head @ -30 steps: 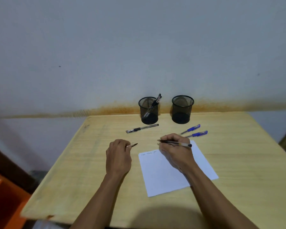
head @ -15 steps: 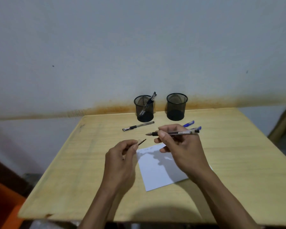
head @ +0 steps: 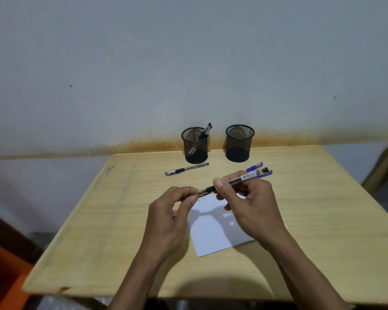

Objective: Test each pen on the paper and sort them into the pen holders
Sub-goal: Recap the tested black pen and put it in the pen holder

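Both forearms reach forward from the bottom edge and converge above the sheet of paper (head: 213, 229). The left hand (head: 168, 220) is raised over the paper's left edge, back toward the camera, its thumb and curled fingers pinching the cap end of a pen (head: 233, 180). The right hand (head: 251, 206) hovers above the paper's far right part, thumb and forefinger gripping the pen's barrel, remaining fingers loosely curled beneath it.

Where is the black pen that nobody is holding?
In the head view, the black pen lies flat on the table, left of centre, just in front of the left mesh holder.
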The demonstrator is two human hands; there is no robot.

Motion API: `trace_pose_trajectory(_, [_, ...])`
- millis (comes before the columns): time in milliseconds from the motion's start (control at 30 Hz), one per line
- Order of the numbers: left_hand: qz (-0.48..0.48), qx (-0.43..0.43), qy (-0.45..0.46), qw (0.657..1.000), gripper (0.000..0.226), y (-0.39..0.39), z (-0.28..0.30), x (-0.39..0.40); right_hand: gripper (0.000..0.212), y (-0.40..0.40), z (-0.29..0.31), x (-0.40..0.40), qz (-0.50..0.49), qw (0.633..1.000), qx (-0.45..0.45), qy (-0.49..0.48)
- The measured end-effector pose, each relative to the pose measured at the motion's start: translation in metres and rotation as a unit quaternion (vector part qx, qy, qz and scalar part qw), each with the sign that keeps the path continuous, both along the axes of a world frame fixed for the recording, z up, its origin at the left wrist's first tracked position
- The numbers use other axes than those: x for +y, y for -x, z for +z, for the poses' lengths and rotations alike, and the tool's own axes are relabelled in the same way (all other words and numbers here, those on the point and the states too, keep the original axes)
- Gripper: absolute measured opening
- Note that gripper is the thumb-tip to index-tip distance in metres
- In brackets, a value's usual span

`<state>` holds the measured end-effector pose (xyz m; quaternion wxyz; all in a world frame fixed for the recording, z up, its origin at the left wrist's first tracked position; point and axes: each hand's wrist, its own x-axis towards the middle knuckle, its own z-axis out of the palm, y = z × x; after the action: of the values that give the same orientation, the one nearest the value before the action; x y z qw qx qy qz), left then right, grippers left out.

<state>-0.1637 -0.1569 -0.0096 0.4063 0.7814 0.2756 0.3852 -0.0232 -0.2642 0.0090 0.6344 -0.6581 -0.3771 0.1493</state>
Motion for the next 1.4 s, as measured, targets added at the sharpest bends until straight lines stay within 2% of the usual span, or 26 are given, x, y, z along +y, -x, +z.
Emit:
trace_pose_trajectory(200, [-0.003, -0.001, -0.03, 1.0, 0.021, -0.003, 0.008, -0.002, 0.014, 0.005, 0.003, 0.001, -0.016, 1.0, 0.02, -0.012])
trace_pose_trajectory(367, [0.001, 0.003, -0.086, 0.996, 0.012, -0.003, 0.013, 0.005, 0.016, 0.012, -0.001, 0.003, -0.047, 0.998, 0.037, -0.024])
trace_pose_trajectory(433, [-0.001, 0.021, -0.086, 0.996, 0.012, -0.002, 0.013, 0.006, 0.019, 0.009, -0.001, 0.003, -0.02, 0.997, 0.076, -0.005])
trace_pose_trajectory(500, [0.01, 0.032, -0.093, 0.995, 0.013, 0.001, 0.014, 0.009, 0.026, 0.003, -0.001, 0.001, 0.0, 0.994, 0.095, 0.055])
trace_pose_trajectory(533, [0.022, 0.036, -0.098, 0.994, 0.013, 0.003, 0.014, 0.011, 0.029, -0.001, -0.004, -0.002, -0.007, 0.993, 0.062, 0.098])
trace_pose_trajectory(600, [0.045, 0.046, -0.106, 0.992, 0.012, 0.008, 0.016, 0.017, 0.023, -0.005, -0.009, -0.006, -0.052, 0.985, -0.066, 0.148])
trace_pose_trajectory(667, [0.048, 0.065, -0.119, 0.99, 0.01, 0.01, 0.018, 0.02, 0.011, -0.004, -0.008, -0.005, -0.065, 0.971, -0.206, 0.104])
trace_pose_trajectory(733, [0.037, 0.083, -0.137, 0.986, 0.009, 0.009, 0.02, 0.02, 0.026, -0.001, -0.014, 0.006, -0.026, 0.949, -0.307, 0.073])
trace_pose_trajectory(933, [0.014, 0.083, -0.148, 0.985, 0.01, -0.004, 0.023, 0.021, 0.015, -0.003, -0.025, 0.034, 0.001, 0.911, -0.407, 0.064])
trace_pose_trajectory(1033, [0.0, 0.074, -0.127, 0.989, 0.01, -0.01, 0.022, 0.028, 0.011, -0.011, -0.029, 0.039, 0.019, 0.924, -0.377, 0.07])
trace_pose_trajectory(1100, [-0.012, 0.057, -0.106, 0.993, 0.021, -0.016, 0.022, 0.034, 0.016, -0.019, -0.029, 0.043, 0.013, 0.946, -0.318, 0.056])
trace_pose_trajectory(1200, [0.016, 0.043, -0.073, 0.996, 0.031, -0.031, 0.018, 0.053, 0.037, -0.04, -0.016, 0.054, -0.065, 0.973, -0.221, -0.022])
trace_pose_trajectory(1400, [0.075, 0.07, -0.062, 0.993, 0.038, -0.082, 0.01, 0.112, 0.023, -0.089, 0.021, 0.1, -0.207, 0.966, -0.105, -0.113])
